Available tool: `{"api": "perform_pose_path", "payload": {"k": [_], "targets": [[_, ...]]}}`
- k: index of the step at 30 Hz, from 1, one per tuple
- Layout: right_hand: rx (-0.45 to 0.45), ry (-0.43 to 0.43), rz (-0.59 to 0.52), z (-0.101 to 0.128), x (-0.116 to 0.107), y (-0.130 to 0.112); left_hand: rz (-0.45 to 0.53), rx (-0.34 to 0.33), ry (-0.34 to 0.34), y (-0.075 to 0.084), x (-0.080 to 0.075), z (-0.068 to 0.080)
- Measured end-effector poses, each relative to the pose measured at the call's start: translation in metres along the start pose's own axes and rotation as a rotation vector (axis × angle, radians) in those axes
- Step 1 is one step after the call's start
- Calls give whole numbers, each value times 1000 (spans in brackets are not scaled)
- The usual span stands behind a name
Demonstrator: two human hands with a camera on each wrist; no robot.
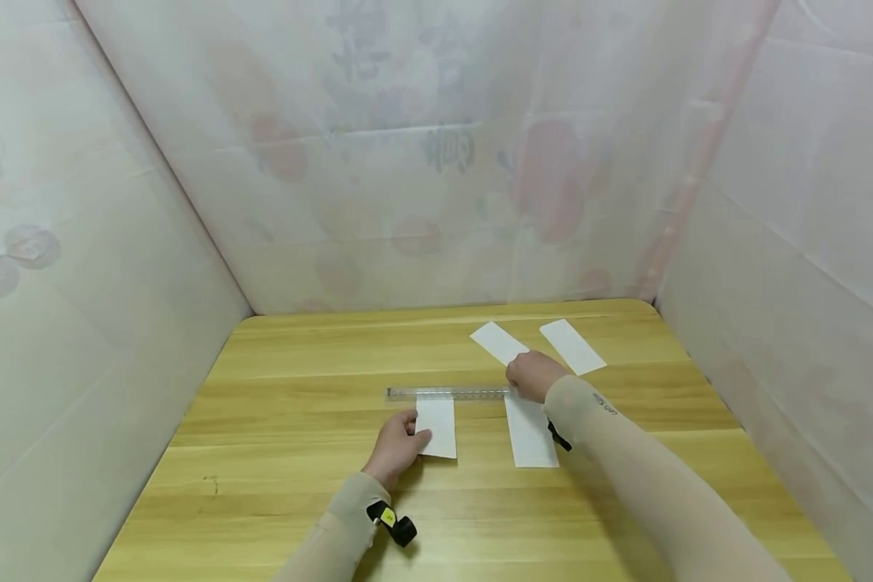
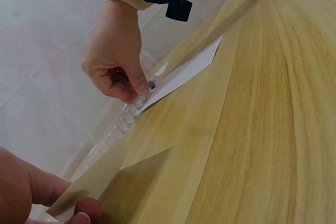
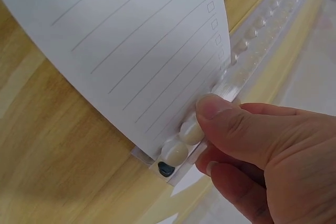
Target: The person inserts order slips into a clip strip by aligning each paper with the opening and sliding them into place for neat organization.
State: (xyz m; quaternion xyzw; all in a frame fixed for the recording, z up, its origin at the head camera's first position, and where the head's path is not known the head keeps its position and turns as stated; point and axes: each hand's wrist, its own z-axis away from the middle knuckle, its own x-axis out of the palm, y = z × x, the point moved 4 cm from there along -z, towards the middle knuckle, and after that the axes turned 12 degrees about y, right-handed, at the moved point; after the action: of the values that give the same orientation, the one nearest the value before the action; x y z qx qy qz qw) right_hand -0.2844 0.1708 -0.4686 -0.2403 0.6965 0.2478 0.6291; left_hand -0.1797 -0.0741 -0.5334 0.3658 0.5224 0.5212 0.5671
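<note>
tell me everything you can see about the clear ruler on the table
The ruler is a long, thin strip of clear plastic, lying flat and crosswise on the wooden table. The right-wrist view shows a row of rounded, bead-like bumps along it and a small dark spot at its end. The right hand pinches its right end, thumb on top. A lined paper strip lies over that end; another paper strip, held by the left hand, meets it near its middle.

Soft, even light is filling all three views.

Faint shadows are falling on the wooden table (image 1: pixel 298 453) just beneath both forearms; there is no glare. The head view is bending straight lines outward from the table. The right wrist view is blurring toward the table's far edge.
</note>
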Motion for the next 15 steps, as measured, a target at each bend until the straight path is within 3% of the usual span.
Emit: {"api": "perform_pose_path", "payload": {"k": [9,15], "targets": [[2,32,-2,-7,-6,9,36,31,-2,7,1,-9],[-11,23,-20,-3,4,8,42,15,1,2,2,-6]]}}
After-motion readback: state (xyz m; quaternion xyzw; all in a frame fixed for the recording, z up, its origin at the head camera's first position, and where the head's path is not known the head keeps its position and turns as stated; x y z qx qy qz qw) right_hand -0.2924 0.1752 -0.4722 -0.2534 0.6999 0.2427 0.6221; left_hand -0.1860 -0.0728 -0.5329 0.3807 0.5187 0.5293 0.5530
